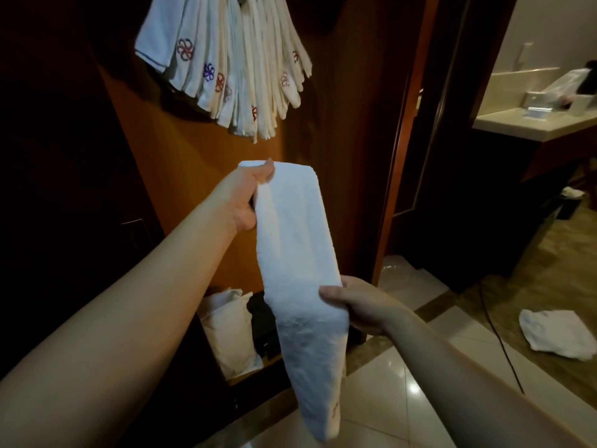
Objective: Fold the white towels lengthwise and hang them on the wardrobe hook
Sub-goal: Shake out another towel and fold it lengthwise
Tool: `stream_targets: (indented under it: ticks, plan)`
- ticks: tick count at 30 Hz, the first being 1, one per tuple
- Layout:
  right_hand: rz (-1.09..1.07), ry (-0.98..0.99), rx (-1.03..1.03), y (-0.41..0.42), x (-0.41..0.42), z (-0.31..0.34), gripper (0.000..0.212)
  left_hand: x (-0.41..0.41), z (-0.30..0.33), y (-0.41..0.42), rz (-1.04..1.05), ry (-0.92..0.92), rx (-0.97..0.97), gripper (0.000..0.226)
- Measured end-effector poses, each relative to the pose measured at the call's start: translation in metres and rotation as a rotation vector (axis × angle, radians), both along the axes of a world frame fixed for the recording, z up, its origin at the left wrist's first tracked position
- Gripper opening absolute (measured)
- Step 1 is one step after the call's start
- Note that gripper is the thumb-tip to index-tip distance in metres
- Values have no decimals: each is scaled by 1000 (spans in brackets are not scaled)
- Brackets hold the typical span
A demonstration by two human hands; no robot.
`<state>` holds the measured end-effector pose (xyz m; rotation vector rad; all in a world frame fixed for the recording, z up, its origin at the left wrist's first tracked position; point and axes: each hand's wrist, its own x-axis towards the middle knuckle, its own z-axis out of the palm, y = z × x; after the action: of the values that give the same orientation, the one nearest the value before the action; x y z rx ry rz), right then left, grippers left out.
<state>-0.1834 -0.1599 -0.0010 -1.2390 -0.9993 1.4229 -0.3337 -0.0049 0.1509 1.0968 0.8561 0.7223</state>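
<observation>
Both hands (left hand [247, 202], right hand [358, 303]) are clasped on the folded towel [297, 253]. Its fold could be lost if grip slackens before the bundle at twelve o'clock [226, 59] is reached.

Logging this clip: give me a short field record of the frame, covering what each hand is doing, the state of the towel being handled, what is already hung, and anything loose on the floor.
left hand: grips the top end of the folded towel
right hand: holds the towel lower down, thumb across its front
folded towel: white, folded into a long narrow strip, lower end hanging free
hung towels: bunch of white towels with embroidered logos, fanned out on the wardrobe panel; the hook itself is hidden
floor: one crumpled white cloth on the tiles
task state: this towel is not yet hung
</observation>
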Motion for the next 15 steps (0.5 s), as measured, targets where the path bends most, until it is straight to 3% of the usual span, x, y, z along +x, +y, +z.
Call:
stream_targets:
  ticks: [3, 8, 11, 15]
  plan:
    - [158, 48, -66, -4, 7, 11, 87, 0, 8, 2, -19, 0, -2, 22]
    - [232, -68, -61, -5, 12, 42, 86, 1, 11, 13, -43, -20, -5, 29]
    - [196, -42, 2, -4, 14, 64, 75, -2, -4, 25, -102, -167, -73, 56]
    - [143, 189, 117, 0, 22, 96, 65, -7, -56, 18, -399, -314, -116, 87]
